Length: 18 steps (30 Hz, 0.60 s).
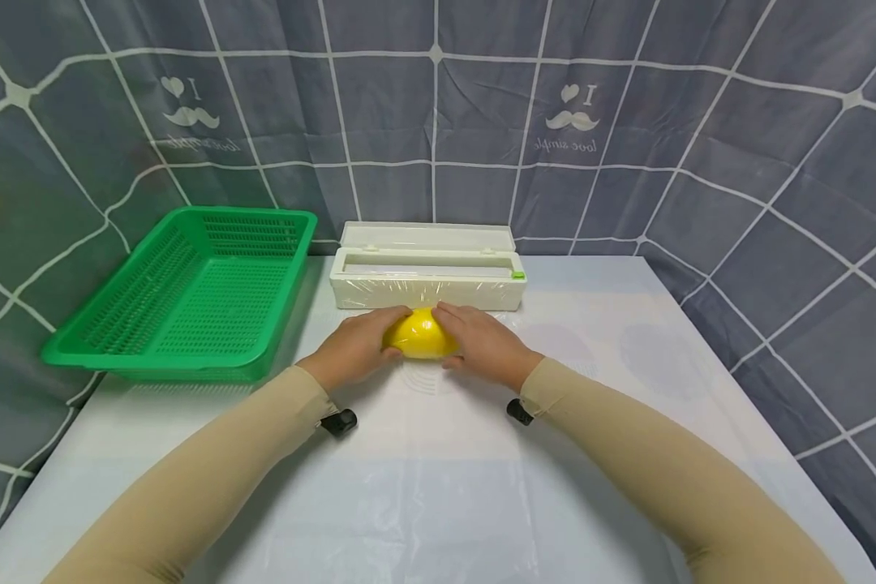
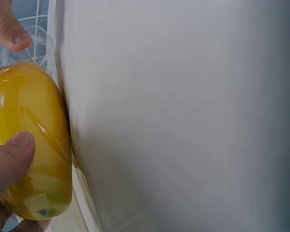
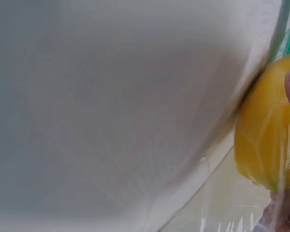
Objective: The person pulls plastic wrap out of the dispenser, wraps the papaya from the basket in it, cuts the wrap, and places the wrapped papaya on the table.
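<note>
Yellow produce (image 1: 420,336) in clear film (image 2: 41,128), held between left grip (image 1: 358,345) at nine o'clock and right grip (image 1: 487,345) at three, near the six o'clock side of a white box (image 1: 427,294) on the surface (image 1: 423,495). Best smoothed downward and under (gently, for fear of tearing).

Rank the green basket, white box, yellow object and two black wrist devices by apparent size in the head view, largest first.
1. Green basket
2. White box
3. Yellow object
4. Left wrist device and right wrist device: too alike to rank
</note>
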{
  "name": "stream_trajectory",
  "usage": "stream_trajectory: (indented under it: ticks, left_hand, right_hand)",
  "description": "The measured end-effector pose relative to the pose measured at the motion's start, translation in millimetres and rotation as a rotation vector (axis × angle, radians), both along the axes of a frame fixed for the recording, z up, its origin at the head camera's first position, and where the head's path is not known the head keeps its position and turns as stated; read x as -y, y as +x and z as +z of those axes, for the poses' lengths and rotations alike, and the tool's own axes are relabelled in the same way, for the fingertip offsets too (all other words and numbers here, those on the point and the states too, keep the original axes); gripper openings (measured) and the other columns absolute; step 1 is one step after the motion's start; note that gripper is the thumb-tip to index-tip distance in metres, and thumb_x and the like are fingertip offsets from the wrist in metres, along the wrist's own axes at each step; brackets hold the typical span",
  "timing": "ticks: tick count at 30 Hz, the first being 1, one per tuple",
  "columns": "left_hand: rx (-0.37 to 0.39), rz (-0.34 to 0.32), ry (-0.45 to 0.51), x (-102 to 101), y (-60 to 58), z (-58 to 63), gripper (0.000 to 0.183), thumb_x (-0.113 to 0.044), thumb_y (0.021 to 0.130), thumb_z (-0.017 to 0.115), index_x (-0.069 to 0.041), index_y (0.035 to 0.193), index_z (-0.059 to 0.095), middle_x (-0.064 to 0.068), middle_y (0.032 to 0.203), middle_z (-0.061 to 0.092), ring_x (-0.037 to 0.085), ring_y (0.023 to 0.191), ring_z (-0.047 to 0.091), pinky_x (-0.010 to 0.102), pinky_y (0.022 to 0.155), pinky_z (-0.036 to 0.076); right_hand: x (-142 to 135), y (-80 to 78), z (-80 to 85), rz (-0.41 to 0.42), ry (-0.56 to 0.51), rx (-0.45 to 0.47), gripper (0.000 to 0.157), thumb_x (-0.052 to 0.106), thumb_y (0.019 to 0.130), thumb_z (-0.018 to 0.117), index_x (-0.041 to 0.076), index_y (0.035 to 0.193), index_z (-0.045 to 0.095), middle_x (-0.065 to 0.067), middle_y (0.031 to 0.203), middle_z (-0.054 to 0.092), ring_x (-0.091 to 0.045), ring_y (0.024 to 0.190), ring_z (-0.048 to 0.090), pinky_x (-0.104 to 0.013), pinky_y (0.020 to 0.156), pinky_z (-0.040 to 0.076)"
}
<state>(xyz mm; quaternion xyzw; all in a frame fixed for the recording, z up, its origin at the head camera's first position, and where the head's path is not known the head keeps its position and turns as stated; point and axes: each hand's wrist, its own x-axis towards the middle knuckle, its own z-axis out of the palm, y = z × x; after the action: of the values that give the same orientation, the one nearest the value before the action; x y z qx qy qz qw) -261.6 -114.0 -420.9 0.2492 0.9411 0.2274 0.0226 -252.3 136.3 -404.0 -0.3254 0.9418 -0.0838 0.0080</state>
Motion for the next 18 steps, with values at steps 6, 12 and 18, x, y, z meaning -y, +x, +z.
stream_trajectory:
  ticks: [6, 12, 18]
  left_hand:
    - [0.037, -0.006, 0.004, 2, -4.8, -0.1, 0.067, -0.021, 0.097, 0.078, -0.020, 0.156, 0.045, 0.005, 0.155, 0.056, 0.030, 0.139, 0.057, 0.052, 0.121, 0.042]
    - [0.048, -0.021, 0.004, 2, -7.4, 1.0, 0.077, -0.018, 0.093, 0.082, -0.017, 0.159, 0.042, 0.008, 0.159, 0.051, 0.032, 0.146, 0.050, 0.053, 0.124, 0.038]
    - [0.052, -0.005, -0.011, -2, -9.0, 2.6, 0.075, -0.012, 0.092, 0.081, -0.017, 0.157, 0.044, 0.009, 0.156, 0.052, 0.033, 0.143, 0.053, 0.052, 0.123, 0.040]
  right_hand:
    - [1, -8.4, -3.8, -0.040, -0.059, 0.020, 0.090, 0.031, 0.088, 0.087, 0.010, 0.161, 0.039, -0.012, 0.163, 0.044, -0.034, 0.150, 0.044, -0.047, 0.128, 0.033]
    - [0, -13.6, -8.0, -0.041, -0.074, -0.022, 0.078, 0.021, 0.090, 0.086, 0.010, 0.156, 0.045, -0.010, 0.151, 0.054, -0.031, 0.138, 0.052, -0.045, 0.125, 0.038]
    - [-1, -15.9, -8.3, -0.067, -0.083, 0.025, 0.080, 0.021, 0.089, 0.086, 0.010, 0.156, 0.043, -0.010, 0.153, 0.051, -0.031, 0.141, 0.051, -0.044, 0.125, 0.038]
